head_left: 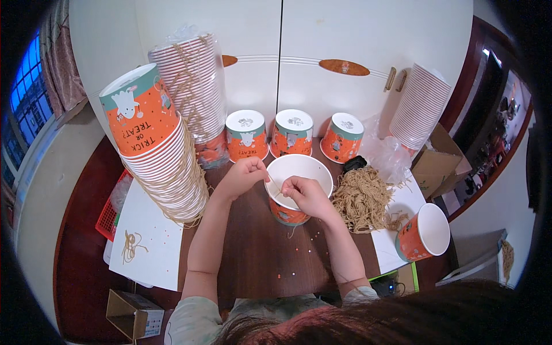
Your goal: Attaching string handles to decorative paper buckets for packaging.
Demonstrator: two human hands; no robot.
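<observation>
A paper bucket, white inside with an orange and teal printed outside, stands upright before me on the brown table. Over its mouth, a thin tan cord runs between my hands. My left hand is at the bucket's left rim, thumb and finger pinched on the cord. Just right of it, my right hand also pinches the cord above the near rim. A pale end of cord hangs below the bucket's near side. Whether the cord passes through the bucket wall is hidden by my fingers.
Right of the bucket lies a heap of tan cords; beyond it another bucket tilts at the table's edge. Tall nested bucket stacks stand at left, back left and back right. Three upturned buckets line the back.
</observation>
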